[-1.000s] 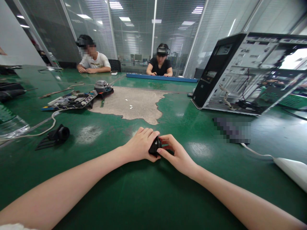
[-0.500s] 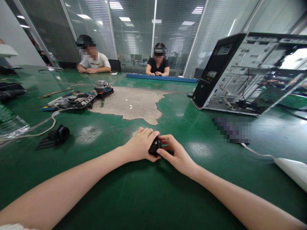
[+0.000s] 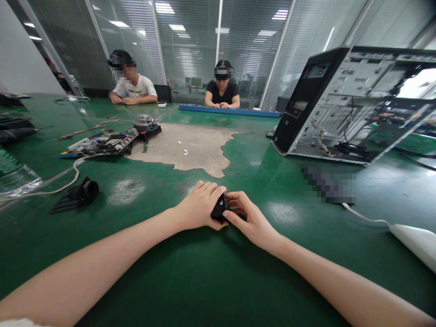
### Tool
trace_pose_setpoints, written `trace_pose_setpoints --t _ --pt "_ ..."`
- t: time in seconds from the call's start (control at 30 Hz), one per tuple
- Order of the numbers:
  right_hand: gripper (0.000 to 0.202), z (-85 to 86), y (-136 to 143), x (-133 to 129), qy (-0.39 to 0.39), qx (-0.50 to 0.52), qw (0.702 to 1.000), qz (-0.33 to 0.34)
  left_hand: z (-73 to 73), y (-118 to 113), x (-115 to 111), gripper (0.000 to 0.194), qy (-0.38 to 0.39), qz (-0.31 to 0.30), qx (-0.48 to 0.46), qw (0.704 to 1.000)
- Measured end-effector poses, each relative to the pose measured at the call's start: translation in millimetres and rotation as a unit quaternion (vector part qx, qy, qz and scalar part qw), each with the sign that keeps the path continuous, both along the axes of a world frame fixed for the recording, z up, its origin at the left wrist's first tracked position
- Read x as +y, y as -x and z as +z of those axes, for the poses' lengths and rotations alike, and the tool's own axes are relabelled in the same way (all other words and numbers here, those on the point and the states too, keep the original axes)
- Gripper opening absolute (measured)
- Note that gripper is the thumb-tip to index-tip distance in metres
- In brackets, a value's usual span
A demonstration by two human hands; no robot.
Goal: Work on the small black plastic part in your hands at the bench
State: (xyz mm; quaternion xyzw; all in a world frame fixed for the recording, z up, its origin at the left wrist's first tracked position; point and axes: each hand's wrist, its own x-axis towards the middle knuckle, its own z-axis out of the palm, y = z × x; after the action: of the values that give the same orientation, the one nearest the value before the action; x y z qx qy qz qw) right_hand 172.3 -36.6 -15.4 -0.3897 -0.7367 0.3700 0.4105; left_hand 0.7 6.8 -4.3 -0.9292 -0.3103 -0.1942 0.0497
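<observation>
A small black plastic part, whose exact kind I cannot make out, is held between both hands just above or on the green table. My left hand wraps over it from the left, knuckles up, hiding much of it. From the right, my right hand grips its other side with thumb and fingers. Off to the left lies a black part with a round collar and a flat flange.
A circuit board and a fan-like cooler sit left beside a bare worn patch. An opened computer case stands right. A white power strip lies at the right edge. Two people sit across, behind a blue bar.
My hands and the black part keep almost the same place. Across the table, the person in black has shifted slightly to the left.
</observation>
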Motion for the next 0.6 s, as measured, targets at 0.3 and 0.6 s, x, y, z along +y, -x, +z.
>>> trace_pose_setpoints --t 0.3,0.6 --pt "0.020 1.3 0.3 -0.6 -0.058 -0.003 0.998 -0.004 -1.8 -0.1 0.7 0.062 -0.002 -0.003 -0.008 1.000" --pt "0.029 2.9 0.5 -2.0 -0.063 -0.009 0.998 0.001 0.1 0.0 -0.2 0.062 -0.007 -0.001 0.000 1.000"
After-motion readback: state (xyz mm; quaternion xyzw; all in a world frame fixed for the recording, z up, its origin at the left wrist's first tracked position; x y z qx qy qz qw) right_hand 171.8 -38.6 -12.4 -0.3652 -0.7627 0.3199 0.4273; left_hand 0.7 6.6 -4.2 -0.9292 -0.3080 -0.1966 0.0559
